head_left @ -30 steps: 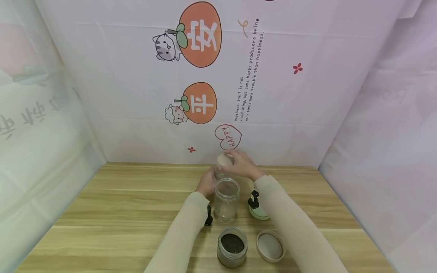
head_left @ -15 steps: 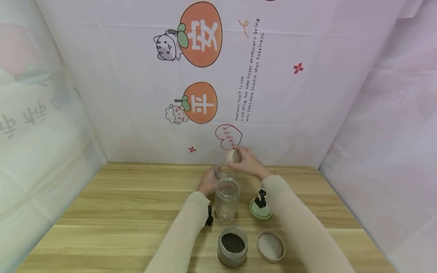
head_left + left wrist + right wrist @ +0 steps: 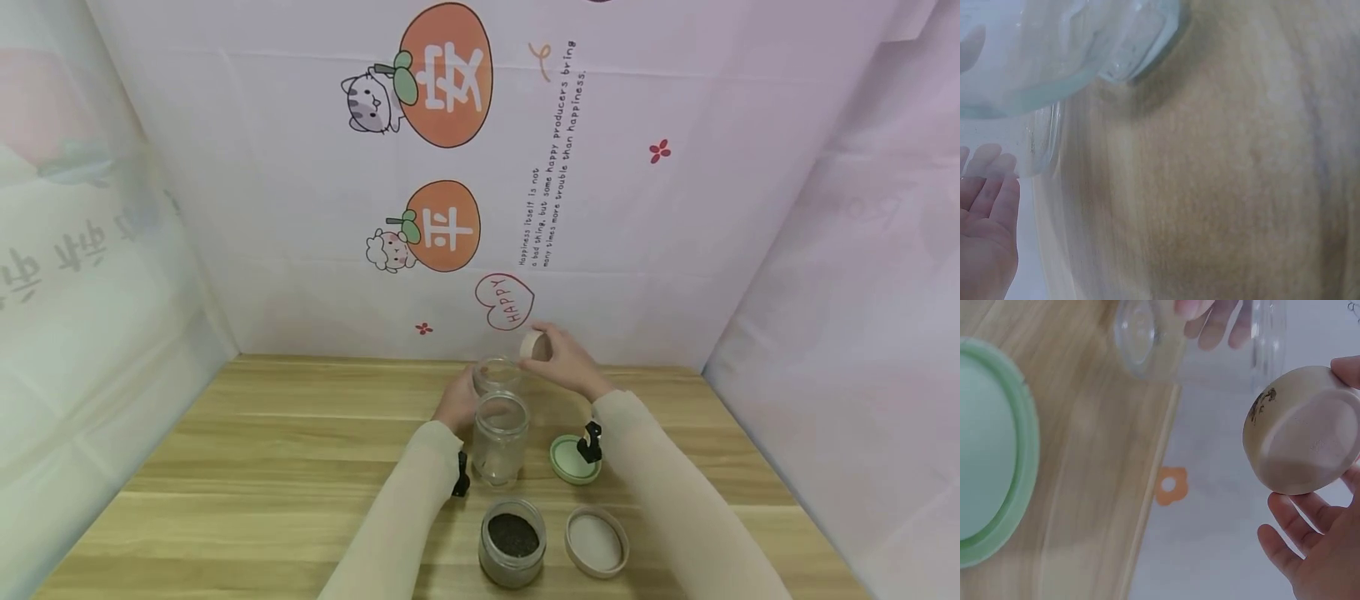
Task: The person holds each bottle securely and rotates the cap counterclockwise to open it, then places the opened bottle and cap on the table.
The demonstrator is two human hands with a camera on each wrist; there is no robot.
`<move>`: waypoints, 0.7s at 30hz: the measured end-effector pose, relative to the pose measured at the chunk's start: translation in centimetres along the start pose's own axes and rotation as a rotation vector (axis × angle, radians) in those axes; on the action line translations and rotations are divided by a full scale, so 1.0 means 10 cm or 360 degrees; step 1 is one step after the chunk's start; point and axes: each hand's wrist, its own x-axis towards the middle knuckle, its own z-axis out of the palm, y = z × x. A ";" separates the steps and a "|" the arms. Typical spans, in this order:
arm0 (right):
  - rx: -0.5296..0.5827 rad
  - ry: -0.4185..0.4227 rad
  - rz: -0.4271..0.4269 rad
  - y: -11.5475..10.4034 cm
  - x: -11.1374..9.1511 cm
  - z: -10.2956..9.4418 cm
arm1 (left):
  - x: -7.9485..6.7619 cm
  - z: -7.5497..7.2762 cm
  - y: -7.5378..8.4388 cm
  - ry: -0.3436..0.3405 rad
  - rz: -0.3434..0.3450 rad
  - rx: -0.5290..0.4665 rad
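Observation:
At the back of the table my left hand (image 3: 454,402) grips the far clear glass jar (image 3: 497,367), which stands without a lid. Its fingers show through the glass in the right wrist view. My right hand (image 3: 572,364) pinches a beige lid (image 3: 534,345) by its edge, tilted, off to the right of that jar. Dark marks show on the lid's side (image 3: 1264,403) in the right wrist view. Directly in front of the far jar stands a second open glass jar (image 3: 498,457). In the left wrist view, the fingers (image 3: 1004,203) lie against a glass wall.
Nearest me is an open glass jar (image 3: 510,575) with dark granular contents. A green lid (image 3: 573,461) and another beige lid (image 3: 596,543) lie on the wooden table (image 3: 300,467) to the right of the jars. A printed white cloth (image 3: 615,275) hangs behind the table.
My right hand has lifted the beige lid off the far jar and carried it to the right, tilting it. The left hand stays at the jar. The green lid is now less covered by the sleeve.

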 end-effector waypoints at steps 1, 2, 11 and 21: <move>-0.0011 0.0007 0.0001 0.03 -0.01 0.00 | 0.00 0.00 0.00 0.0002 0.0000 0.0000; -0.0011 0.0011 -0.0003 0.06 -0.02 -0.01 | 0.00 0.00 0.01 0.0002 -0.0004 -0.0003; 0.0146 -0.0099 0.0111 0.30 -0.13 -0.02 | -0.01 0.00 0.03 0.0004 0.0017 -0.0022; 0.0057 -0.0197 0.0183 0.54 -0.25 0.02 | -0.03 -0.01 0.05 -0.0003 0.0023 0.0034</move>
